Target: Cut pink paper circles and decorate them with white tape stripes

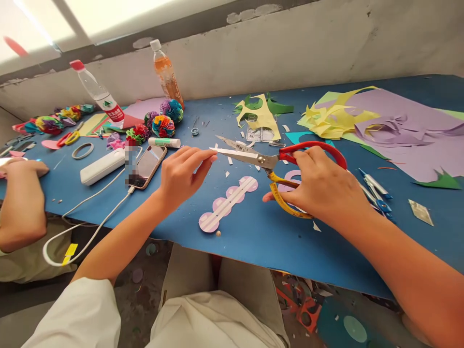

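My right hand [322, 181] has its fingers through the red and yellow handles of a pair of scissors [266, 161], whose blades are parted a little and point left. At the blade tips, the fingertips of my left hand [184, 169] are pinched together; whatever is between them is too small to make out. Below the scissors, a row of several pale purple paper circles [223, 207] joined by a white strip lies on the blue tabletop [253, 241]. Another purple paper piece [290, 180] is partly hidden behind the yellow handle.
To the left are a phone [148, 164] on a white cable, a white power bank [102, 166], a glue stick [164, 142], pom-poms [163, 126] and two bottles [166, 72]. Paper scraps [398, 130] and compasses [377, 191] lie right. Another person's arm [21, 203] rests far left.
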Action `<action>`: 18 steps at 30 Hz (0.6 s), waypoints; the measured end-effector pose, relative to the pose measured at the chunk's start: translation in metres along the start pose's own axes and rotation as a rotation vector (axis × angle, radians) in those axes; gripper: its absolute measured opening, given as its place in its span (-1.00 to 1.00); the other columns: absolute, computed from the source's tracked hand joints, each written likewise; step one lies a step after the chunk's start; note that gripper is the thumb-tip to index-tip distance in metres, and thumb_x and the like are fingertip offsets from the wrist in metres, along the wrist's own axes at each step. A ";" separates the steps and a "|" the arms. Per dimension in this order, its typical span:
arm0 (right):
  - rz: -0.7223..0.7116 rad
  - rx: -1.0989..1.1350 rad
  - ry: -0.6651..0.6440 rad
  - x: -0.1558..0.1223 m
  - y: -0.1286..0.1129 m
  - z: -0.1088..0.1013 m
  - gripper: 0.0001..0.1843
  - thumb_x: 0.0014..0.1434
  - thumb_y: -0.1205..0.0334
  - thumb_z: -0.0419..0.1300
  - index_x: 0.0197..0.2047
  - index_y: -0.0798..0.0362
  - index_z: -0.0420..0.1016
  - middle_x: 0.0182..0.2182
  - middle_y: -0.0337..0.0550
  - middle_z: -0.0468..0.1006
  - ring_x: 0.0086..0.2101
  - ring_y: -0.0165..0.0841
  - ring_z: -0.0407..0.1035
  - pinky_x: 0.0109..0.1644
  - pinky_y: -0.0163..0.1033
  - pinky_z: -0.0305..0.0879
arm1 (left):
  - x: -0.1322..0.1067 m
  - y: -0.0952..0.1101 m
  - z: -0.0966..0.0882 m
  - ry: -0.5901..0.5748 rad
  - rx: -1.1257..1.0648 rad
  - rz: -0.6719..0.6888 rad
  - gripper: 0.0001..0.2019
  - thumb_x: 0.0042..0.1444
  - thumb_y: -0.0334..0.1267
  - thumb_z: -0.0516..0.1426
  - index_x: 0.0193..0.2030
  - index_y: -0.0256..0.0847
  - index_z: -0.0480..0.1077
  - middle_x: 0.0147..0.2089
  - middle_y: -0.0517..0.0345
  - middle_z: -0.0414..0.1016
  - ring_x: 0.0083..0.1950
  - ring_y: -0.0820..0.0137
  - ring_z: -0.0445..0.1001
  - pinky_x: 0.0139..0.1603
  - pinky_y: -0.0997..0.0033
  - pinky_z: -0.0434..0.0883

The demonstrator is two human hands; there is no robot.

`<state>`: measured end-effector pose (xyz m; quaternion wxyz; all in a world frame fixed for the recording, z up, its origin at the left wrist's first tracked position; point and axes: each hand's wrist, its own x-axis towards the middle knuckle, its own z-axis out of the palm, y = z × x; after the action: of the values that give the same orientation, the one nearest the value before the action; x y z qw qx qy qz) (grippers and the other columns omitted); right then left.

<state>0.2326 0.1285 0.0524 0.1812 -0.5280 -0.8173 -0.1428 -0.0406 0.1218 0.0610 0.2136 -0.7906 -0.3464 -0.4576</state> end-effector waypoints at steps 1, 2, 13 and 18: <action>-0.035 -0.043 0.023 -0.001 -0.001 0.000 -0.08 0.09 -0.50 -0.18 -0.09 0.25 0.42 -0.25 0.19 0.43 -0.32 -0.08 0.37 -0.47 -0.15 0.11 | 0.002 0.000 0.000 0.007 0.022 0.010 -0.90 0.23 -0.34 0.12 -0.22 -0.21 0.48 -0.36 0.18 0.57 -0.36 0.49 0.45 -0.25 0.49 0.36; -0.069 -0.087 0.045 -0.001 -0.002 -0.001 -0.08 0.10 -0.48 -0.16 -0.09 0.28 0.43 -0.27 0.19 0.43 -0.34 -0.10 0.37 -0.45 -0.16 0.12 | 0.005 -0.001 0.000 0.005 0.044 0.015 -0.89 0.24 -0.34 0.12 -0.20 -0.21 0.49 -0.33 0.17 0.58 -0.32 0.47 0.46 -0.21 0.47 0.37; -0.263 -0.271 0.240 -0.006 -0.010 -0.008 -0.26 0.20 -0.27 -0.04 -0.11 0.36 0.45 -0.39 0.11 0.44 -0.41 -0.20 0.32 -0.44 -0.19 0.16 | 0.004 -0.001 -0.004 -0.318 0.099 0.082 -0.84 0.30 -0.25 0.07 -0.07 -0.08 0.46 -0.10 0.10 0.54 -0.10 0.41 0.44 -0.07 0.34 0.30; -0.313 -0.301 0.321 -0.005 -0.011 -0.011 -0.21 0.21 -0.30 -0.05 -0.16 0.41 0.48 -0.43 0.07 0.42 -0.44 -0.24 0.31 -0.45 -0.22 0.13 | 0.002 -0.003 -0.003 -0.262 0.110 0.183 -0.87 0.27 -0.33 0.10 -0.11 -0.08 0.44 -0.16 0.16 0.54 -0.14 0.45 0.44 -0.12 0.38 0.30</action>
<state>0.2262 0.1153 0.0591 0.2037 -0.3868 -0.8194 -0.3707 -0.0439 0.1220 0.0643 0.2502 -0.8587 -0.3224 -0.3099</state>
